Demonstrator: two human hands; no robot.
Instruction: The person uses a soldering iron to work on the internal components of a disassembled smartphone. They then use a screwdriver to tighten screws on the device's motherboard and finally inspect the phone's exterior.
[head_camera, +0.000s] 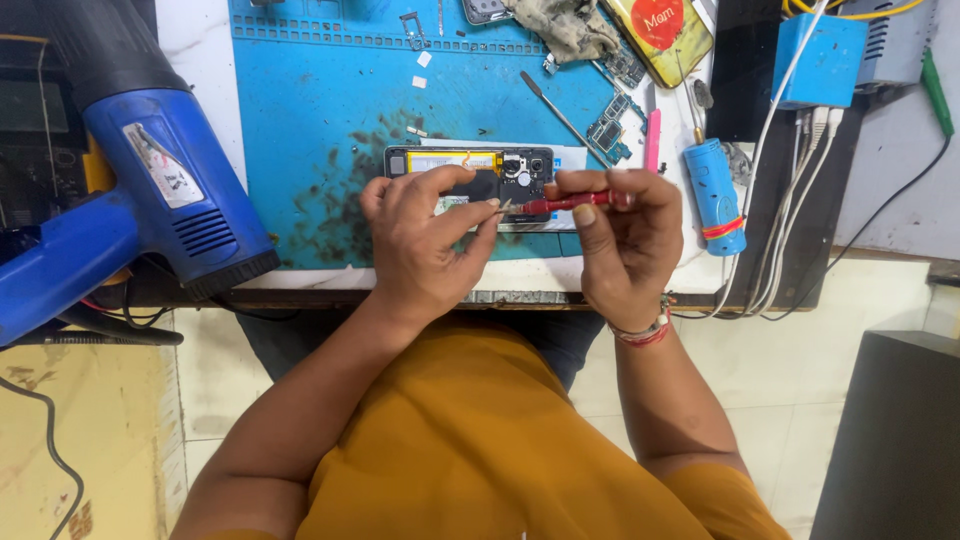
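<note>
An opened phone (470, 165) with its back cover off lies on the blue work mat (320, 110), its battery and camera parts exposed. My left hand (425, 235) rests on the phone's near side, thumb and forefinger pinched together at the tip of the tool. A thin red screwdriver (565, 202) is held in my right hand (625, 240), its point aimed left at the phone just below the camera. Part of the phone is hidden under my left hand.
A large blue heat gun (150, 190) lies at the left of the bench. Circuit boards (615, 125), a metal pry tool (555, 105), a pink tool (652, 140), a blue cylinder (715, 195), a blue box (818, 60) with white cables, and a rag (565, 25) lie behind and to the right.
</note>
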